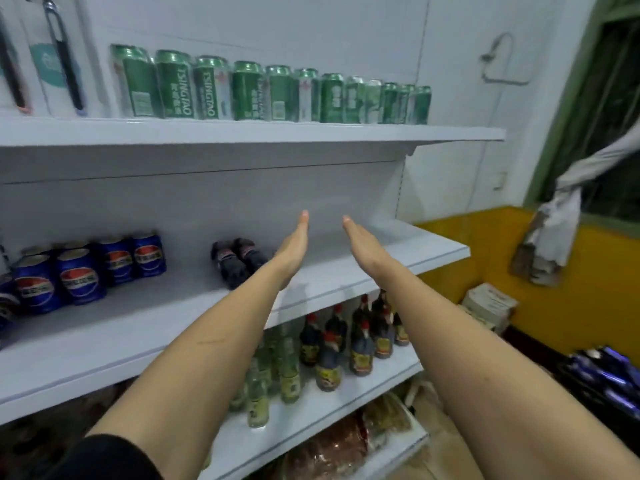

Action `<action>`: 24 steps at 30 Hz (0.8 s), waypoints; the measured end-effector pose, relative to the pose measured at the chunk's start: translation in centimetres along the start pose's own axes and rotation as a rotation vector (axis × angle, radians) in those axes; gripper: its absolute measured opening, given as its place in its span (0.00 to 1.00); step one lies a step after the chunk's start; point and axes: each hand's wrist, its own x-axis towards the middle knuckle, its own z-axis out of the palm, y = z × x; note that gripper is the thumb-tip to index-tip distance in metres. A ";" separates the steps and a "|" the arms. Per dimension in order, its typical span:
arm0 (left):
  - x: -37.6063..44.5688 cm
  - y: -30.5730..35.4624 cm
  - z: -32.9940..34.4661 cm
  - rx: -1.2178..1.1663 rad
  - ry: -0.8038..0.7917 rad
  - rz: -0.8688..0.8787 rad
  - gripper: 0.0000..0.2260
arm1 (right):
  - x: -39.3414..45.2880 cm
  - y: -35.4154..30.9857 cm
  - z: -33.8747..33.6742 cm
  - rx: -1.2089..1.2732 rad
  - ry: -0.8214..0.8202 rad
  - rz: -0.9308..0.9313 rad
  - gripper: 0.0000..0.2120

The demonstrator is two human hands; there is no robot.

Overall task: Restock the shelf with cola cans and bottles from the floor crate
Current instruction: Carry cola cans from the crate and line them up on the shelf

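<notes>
**A:** Why are the blue cola cans (86,268) bunched at the left end of the middle shelf (381,271)?

**B:** I'd say to keep like with like; the dark cola bottles (239,261) lie on their sides a little further right, apart from the cans.

**A:** And your hands?

**B:** My left hand (294,244) is just beside the bottles, fingers straight and together, holding nothing. My right hand (363,244) mirrors it, palms facing, a gap between them. Both grips are flat and empty, above the bare stretch of shelf, as if I'm marking out a slot for stock.

**A:** Where's the rest?

**B:** Low on the right, a dark crate (602,379) with blue packs, too blurred to tell cans from bottles.
</notes>
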 end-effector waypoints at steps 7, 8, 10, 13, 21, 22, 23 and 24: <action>-1.3 4.6 17.8 -0.028 -0.237 0.126 0.35 | -5.8 8.4 -15.5 0.036 0.220 0.132 0.27; -1.6 5.2 20.1 -0.026 -0.276 0.136 0.35 | -6.5 9.6 -17.2 0.036 0.260 0.150 0.28; -2.2 6.2 24.4 -0.017 -0.352 0.151 0.34 | -7.7 12.1 -20.4 0.045 0.332 0.203 0.29; -2.6 7.4 30.3 0.002 -0.446 0.152 0.33 | -9.6 15.5 -24.3 0.061 0.400 0.286 0.31; 0.8 10.4 45.5 -0.026 -0.655 0.165 0.35 | -11.6 23.8 -34.1 0.055 0.578 0.478 0.31; 1.7 11.0 47.4 -0.032 -0.679 0.156 0.36 | -11.5 24.8 -35.6 0.032 0.607 0.492 0.31; 2.6 11.7 49.3 -0.037 -0.703 0.155 0.36 | -11.2 25.7 -37.2 0.014 0.631 0.508 0.31; 3.5 12.3 51.0 -0.045 -0.729 0.157 0.35 | -10.8 26.5 -38.8 -0.001 0.653 0.526 0.31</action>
